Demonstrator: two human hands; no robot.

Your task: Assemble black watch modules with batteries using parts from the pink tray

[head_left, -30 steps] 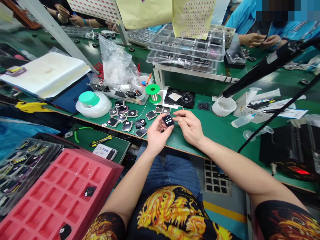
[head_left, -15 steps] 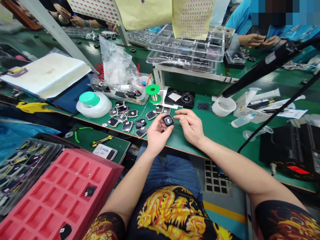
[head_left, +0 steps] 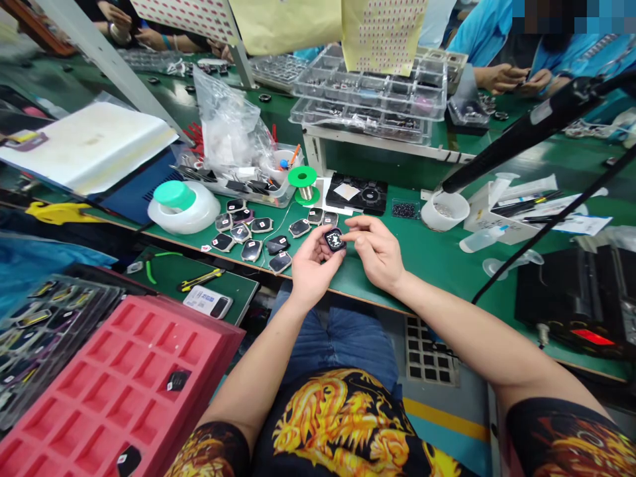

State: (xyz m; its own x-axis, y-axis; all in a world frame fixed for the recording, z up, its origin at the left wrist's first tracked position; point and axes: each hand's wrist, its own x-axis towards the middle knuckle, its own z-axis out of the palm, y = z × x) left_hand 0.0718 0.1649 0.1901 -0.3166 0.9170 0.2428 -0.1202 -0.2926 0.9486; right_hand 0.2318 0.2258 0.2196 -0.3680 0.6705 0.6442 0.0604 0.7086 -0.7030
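My left hand grips a small dark smartwatch between thumb and fingers, its lit screen facing up and showing a cluster of white shapes. From the right, my right hand reaches in with the index finger stretched out, its tip at the right edge of the watch. That hand holds nothing that I can see. Left of the hands, several watch cases with dark screens and small white labels lie on the green bench.
Behind the hands are a green solder wire spool and a black fixture plate. A white cup and a black lamp arm stand to the right. Red foam trays sit lower left. Co-workers' hands show across the bench.
My right index finger has moved slightly left, from just off the watch to its edge. The watch screen has changed from a round dial to a cluster of white shapes.
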